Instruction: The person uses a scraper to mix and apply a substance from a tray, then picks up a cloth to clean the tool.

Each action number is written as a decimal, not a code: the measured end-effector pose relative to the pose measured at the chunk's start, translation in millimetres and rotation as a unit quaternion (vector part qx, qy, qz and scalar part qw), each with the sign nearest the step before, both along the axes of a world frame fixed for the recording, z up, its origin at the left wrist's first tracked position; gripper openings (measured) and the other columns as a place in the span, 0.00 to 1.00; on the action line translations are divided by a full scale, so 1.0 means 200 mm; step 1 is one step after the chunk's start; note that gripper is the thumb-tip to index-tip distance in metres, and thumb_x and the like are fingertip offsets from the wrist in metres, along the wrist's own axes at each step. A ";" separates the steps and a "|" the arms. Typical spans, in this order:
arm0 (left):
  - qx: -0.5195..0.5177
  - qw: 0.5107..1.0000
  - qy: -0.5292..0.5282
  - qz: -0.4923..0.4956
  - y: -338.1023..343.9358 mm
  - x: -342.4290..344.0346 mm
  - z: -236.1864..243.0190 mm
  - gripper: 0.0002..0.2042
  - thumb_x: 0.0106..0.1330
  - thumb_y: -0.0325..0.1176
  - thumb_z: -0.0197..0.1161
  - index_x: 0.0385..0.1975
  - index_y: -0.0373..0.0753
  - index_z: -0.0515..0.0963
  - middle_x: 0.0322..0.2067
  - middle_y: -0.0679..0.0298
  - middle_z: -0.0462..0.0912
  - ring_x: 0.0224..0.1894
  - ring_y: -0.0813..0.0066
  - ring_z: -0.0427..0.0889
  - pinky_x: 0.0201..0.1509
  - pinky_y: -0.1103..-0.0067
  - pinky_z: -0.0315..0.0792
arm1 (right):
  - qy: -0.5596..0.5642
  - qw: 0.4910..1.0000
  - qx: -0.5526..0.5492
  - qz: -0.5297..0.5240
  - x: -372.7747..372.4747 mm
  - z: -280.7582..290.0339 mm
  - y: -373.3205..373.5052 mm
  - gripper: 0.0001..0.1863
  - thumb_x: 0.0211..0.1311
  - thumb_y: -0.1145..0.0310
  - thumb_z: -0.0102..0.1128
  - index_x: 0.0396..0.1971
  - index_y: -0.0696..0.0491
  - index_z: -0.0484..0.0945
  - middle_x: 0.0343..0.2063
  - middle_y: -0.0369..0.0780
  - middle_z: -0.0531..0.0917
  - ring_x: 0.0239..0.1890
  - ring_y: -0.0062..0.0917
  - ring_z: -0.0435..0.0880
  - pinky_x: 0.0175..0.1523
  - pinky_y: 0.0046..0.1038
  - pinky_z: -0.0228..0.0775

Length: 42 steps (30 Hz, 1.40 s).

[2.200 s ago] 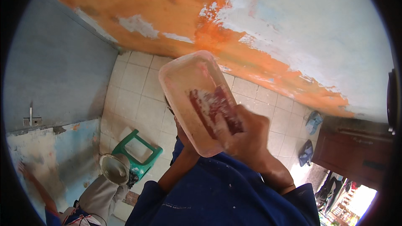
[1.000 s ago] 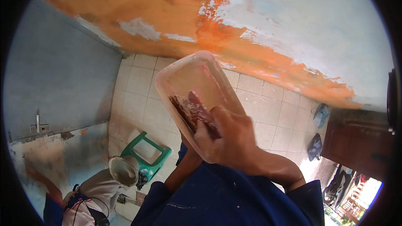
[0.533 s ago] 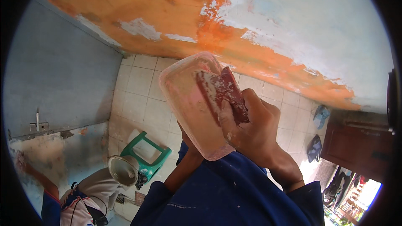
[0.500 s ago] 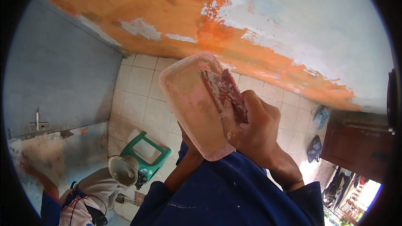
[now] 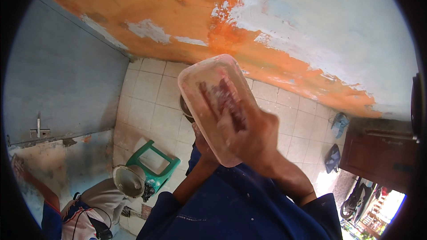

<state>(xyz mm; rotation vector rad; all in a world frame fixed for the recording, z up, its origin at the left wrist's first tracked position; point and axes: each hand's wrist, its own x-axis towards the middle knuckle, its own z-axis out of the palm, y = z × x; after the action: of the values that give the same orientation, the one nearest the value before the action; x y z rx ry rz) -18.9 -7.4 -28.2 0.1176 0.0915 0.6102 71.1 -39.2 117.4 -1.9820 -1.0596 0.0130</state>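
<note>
A pinkish plastic tub (image 5: 193,78), shaped like a rounded rectangle, is tilted in front of my chest. My left hand (image 5: 201,141) grips its left side from below; the tub hides most of those fingers. Over the tub, my right hand (image 5: 260,138) is closed around a dark red putty scraper (image 5: 229,104) smeared with whitish paste. The scraper lies against the tub's inside and is blurred by motion. Ahead rises an orange wall (image 5: 169,9) with white patches of filler (image 5: 307,22).
At the lower left, a co-worker (image 5: 84,215) reaches toward the grey-blue wall (image 5: 66,62). A bucket (image 5: 129,182) stands by a green plastic stool (image 5: 167,171). Another round container (image 5: 184,109) shows partly behind the tub. Bags (image 5: 332,158) and a brown wooden panel (image 5: 378,151) are at the right.
My right hand and the scraper have moved left and down across the tub. The tub has turned more upright and shifted slightly right, uncovering a round container behind it.
</note>
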 end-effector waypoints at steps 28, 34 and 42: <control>0.025 0.997 -0.065 0.026 0.03 0.03 0.03 0.30 0.71 0.42 0.49 0.70 0.44 0.47 0.65 0.61 0.58 0.68 0.68 0.58 0.73 0.69 0.51 | 0.066 0.995 -0.063 0.049 0.05 0.03 -0.07 0.09 0.50 0.72 0.65 0.25 0.62 0.74 0.15 0.50 0.78 0.17 0.41 0.81 0.23 0.32 0.71; 0.087 0.995 -0.027 0.042 -0.01 0.00 -0.04 0.29 0.72 0.42 0.45 0.69 0.42 0.49 0.65 0.60 0.58 0.68 0.69 0.59 0.72 0.70 0.53 | 0.051 0.995 -0.056 0.060 0.03 0.01 -0.08 0.09 0.50 0.72 0.64 0.24 0.61 0.74 0.15 0.50 0.77 0.16 0.42 0.81 0.22 0.33 0.71; 0.115 0.987 0.107 0.031 -0.01 -0.04 -0.04 0.29 0.71 0.49 0.41 0.69 0.44 0.51 0.65 0.59 0.59 0.66 0.66 0.61 0.71 0.67 0.57 | 0.057 0.996 -0.058 0.037 0.01 0.05 -0.07 0.09 0.50 0.72 0.63 0.24 0.61 0.74 0.14 0.49 0.78 0.16 0.38 0.82 0.22 0.30 0.72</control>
<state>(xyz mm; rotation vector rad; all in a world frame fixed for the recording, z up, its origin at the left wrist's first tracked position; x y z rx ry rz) -26.5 -8.5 -35.7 0.4052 0.2325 0.6675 72.5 -53.6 126.7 -2.0173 -1.0786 0.2300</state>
